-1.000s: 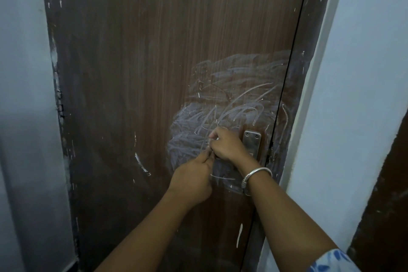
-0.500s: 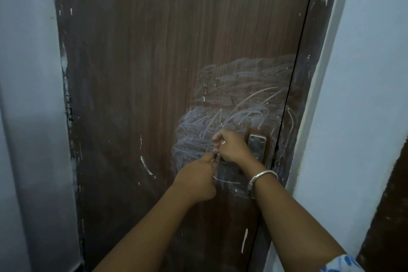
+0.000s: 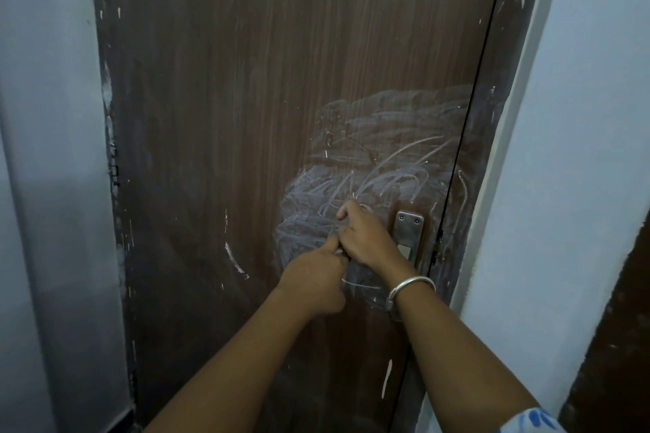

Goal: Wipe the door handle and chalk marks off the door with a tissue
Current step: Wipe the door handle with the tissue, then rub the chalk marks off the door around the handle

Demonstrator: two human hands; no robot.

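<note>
A brown wood-grain door (image 3: pixel 281 81) stands shut between pale blue-grey walls (image 3: pixel 45 151). Smeared chalk marks (image 3: pixel 387 137) cover a broad patch on its right half, above and around the metal handle plate (image 3: pixel 408 225) near the door's right edge. A few stray white streaks (image 3: pixel 234 258) lie to the left of the patch and lower down.

The right hand (image 3: pixel 365 239), with a silver bangle (image 3: pixel 409 288) on its wrist, sits just left of the plate. Its fingers are clenched where the door handle would project. The handle itself is hidden beneath them, so I cannot tell what they grasp. The left hand (image 3: pixel 313 285) is loosely fisted just below, with one digit raised to touch the right hand's fingers; whether it holds anything I cannot tell. No tissue can be made out.
</note>
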